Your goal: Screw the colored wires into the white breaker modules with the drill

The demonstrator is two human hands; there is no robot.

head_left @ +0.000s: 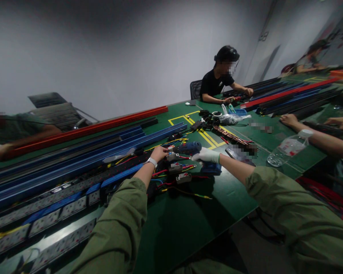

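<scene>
My right hand (207, 155), in a white glove, is wrapped round the grip of a blue cordless drill (188, 147). The drill's nose points left, and its battery base shows below the glove. My left hand (159, 153), bare with a light wristband, has its fingers closed right by the drill's tip. What they pinch is too small and blurred to make out. Just below lie several grey switch-like modules (184, 177) with red, yellow, blue and green wires. They sit at the ends of long black power strips (74, 206) with white sockets.
Long blue rails (160, 133) and an orange-red rail (103, 123) run across the green table (188, 228). A plastic bottle (288, 148) stands on the right, near a bundle of wires (234, 139) and a clear bag (234, 118). Co-workers sit opposite, left and right; a person's arm (317, 135) reaches in.
</scene>
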